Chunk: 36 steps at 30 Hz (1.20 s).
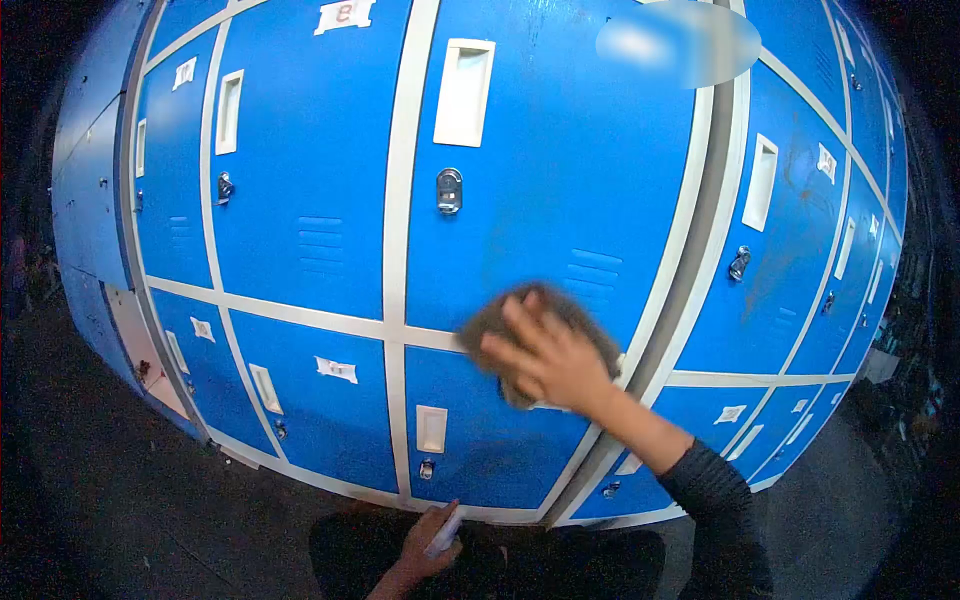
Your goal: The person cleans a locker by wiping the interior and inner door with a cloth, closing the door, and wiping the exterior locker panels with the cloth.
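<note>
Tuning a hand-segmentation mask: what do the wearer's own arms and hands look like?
Right hand: ungloved, motion-blurred, so rings can't be ruled out; no watch visible. Dark, ribbed-looking sleeve ends partway up the forearm. Left hand: ungloved, wrist bare, no cuff in view. No markings readable on either.

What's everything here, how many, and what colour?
Locker doors: many, blue, across the view
Frame strips: many, white, between doors
Recessed handles: many, white, on doors
Locks: many, silver, below handles
Labels: several, white, on doors
Vent slots: several, blue, on doors
Floor: one, dark, below doors
Cloth: one, brownish, right of centre
Slim object: one, whitish, bottom centre
Legs: two, dark, bottom edge
Right hand: one, dark sleeve, on cloth
Left hand: one, bare, gripping slim object
</note>
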Each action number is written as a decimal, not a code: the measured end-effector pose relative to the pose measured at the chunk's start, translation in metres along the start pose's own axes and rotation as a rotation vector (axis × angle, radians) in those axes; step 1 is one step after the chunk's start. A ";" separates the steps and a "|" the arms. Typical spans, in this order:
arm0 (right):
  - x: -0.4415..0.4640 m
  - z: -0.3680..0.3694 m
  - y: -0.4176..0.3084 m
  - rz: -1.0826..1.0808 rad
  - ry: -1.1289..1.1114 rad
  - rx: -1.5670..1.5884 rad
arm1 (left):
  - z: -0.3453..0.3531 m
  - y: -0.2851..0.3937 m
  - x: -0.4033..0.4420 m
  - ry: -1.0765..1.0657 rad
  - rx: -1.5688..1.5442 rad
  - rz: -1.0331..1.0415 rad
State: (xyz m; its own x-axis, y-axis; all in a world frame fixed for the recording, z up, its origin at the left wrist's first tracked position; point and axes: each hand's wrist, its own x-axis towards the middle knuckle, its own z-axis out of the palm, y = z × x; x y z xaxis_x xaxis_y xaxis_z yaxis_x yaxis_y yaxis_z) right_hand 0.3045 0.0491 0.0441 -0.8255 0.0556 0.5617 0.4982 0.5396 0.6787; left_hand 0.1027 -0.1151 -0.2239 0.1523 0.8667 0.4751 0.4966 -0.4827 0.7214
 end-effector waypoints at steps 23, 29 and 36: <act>0.223 -0.124 0.194 0.506 0.618 -0.431 | 0.002 -0.042 -0.004 0.054 -0.243 -0.145; 0.173 -0.082 0.140 0.294 0.558 -0.394 | -0.011 -0.028 -0.002 0.185 -0.208 0.000; 0.048 -0.020 0.007 0.033 0.020 -0.042 | 0.003 -0.044 -0.002 0.069 -0.068 0.019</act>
State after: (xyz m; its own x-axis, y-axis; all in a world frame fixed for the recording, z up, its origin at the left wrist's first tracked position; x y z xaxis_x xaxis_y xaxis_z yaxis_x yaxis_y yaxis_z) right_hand 0.2733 0.0386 0.0850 -0.8030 0.0562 0.5933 0.5364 0.5018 0.6786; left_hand 0.0832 -0.0958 -0.2581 0.1005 0.8478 0.5207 0.4345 -0.5082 0.7436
